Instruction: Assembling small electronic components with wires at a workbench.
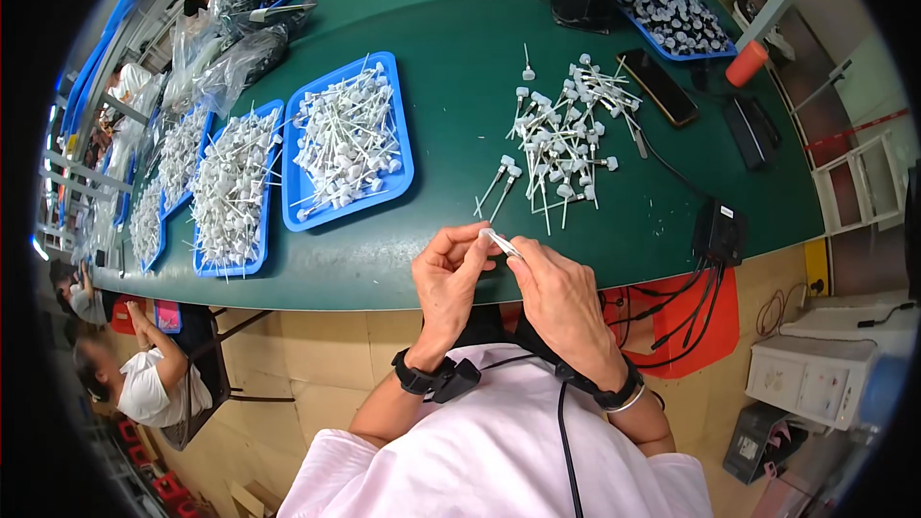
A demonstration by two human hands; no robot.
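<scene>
Above the table's near edge, my left hand (448,278) and my right hand (561,293) meet fingertip to fingertip. Between them is a small white stemmed part (501,244). My left thumb and fingers pinch its one end, while my right fingers close round the slim other end. Whether the right fingers also hold a thin tool is too small to tell. Just beyond my hands lie two loose stemmed parts (504,171). Farther off spreads a heap of the same white parts (573,129), each with a square head and a thin stem.
To the left, blue trays (407,168) hold many white stemmed parts. A phone (658,86), a black case (752,131) and a black box with cables (720,230) lie at the right. A blue tray (662,51) of dark-and-clear pieces stands far right. Another person (158,374) sits at the left.
</scene>
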